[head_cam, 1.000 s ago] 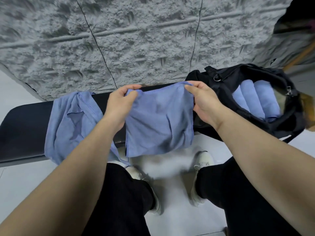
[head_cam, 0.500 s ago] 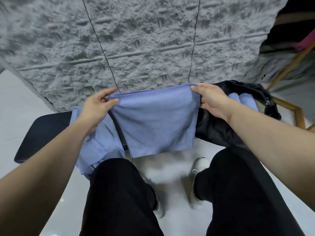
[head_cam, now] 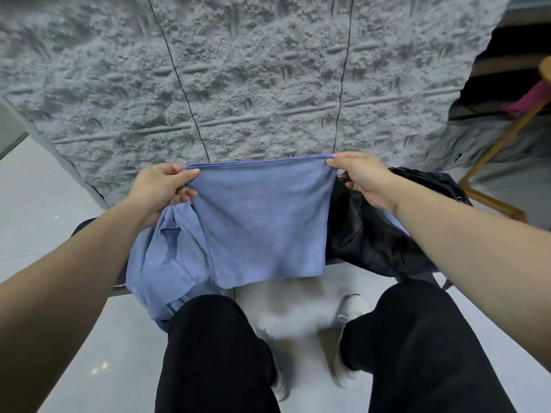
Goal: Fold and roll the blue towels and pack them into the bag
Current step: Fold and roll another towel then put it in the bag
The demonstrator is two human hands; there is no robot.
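Hanging in mid-air, a blue towel (head_cam: 265,222) is stretched out flat in front of the body, its top hem pulled into a nearly straight line. One upper corner is pinched by the left hand (head_cam: 162,189) at nine o'clock of the cloth, thumb laid over the hem, while the other corner is pinched by the right hand (head_cam: 362,178) at about two o'clock, fingers curled tightly onto the edge. Everything below the grip is left to drape, so the cloth falls toward six o'clock, away from both hands, down to knee level. A soft, light, limp fabric is suggested by that drape: no shape will be kept unless tension is held, and the corners are judged the sensible places to be gripped for a clean fold. More loose towels (head_cam: 167,257) are heaped at eight o'clock, partly behind the held one, on a dark bench (head_cam: 89,231). The black bag (head_cam: 396,234) is seen at three o'clock, mostly hidden by the right forearm, with a sliver of blue showing inside it.
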